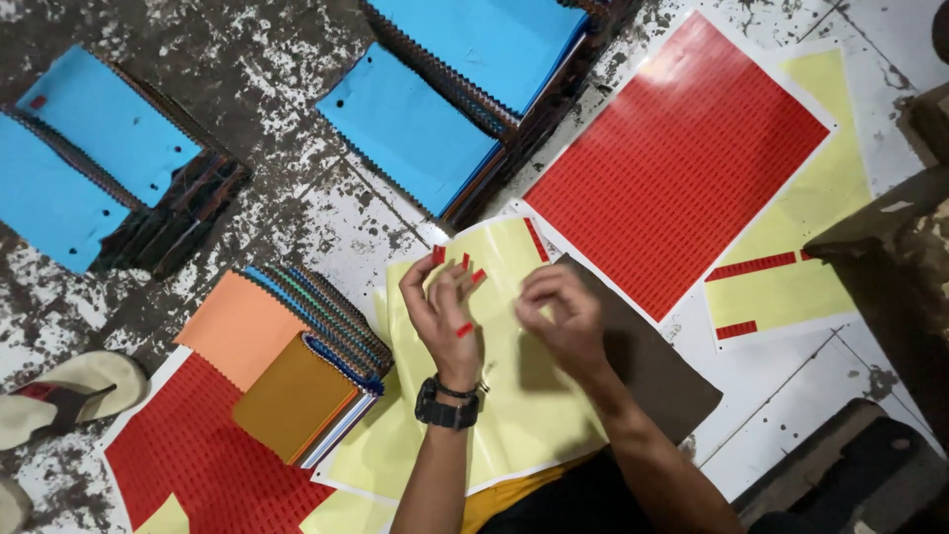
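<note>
- Head view, progress: nearly stripped yellow backing sheet [514, 396] under the hands, only a short red strip [535, 239] left near its top edge (most stickers gone from it, by the look).
- Second yellow backing sheet [791, 267] at the right mostly bare too, just a couple of red rows remaining.
- Full red sticker sheet [682, 158] beside it untouched, another red sheet [188, 465] at lower left largely whole; plenty left, judging by these.
- Swatch books: fanned stack with orange cover [247, 326] and mustard cover [292, 396] just left of the hands, blue-covered stacks [415, 129] above and at far left [89, 158]; no way to tell which already carry stickers.
- Left hand [445, 311]: open, fingers spread and raised, small red stickers [465, 267] stuck on the fingertips, one more on the thumb side (four or five in all); nothing gripped, wristwatch [445, 405] on the wrist.
- Right hand [559, 316]: loosely curled, fingertips pinched toward the left hand's fingers; whether a sticker sits in the pinch cannot be told.
- Both hands hovering over the yellow sheet, close together, barely apart.
- Brown card [652, 366] under the right forearm, sandal [69, 391] at far left on the worn floor [297, 208].
</note>
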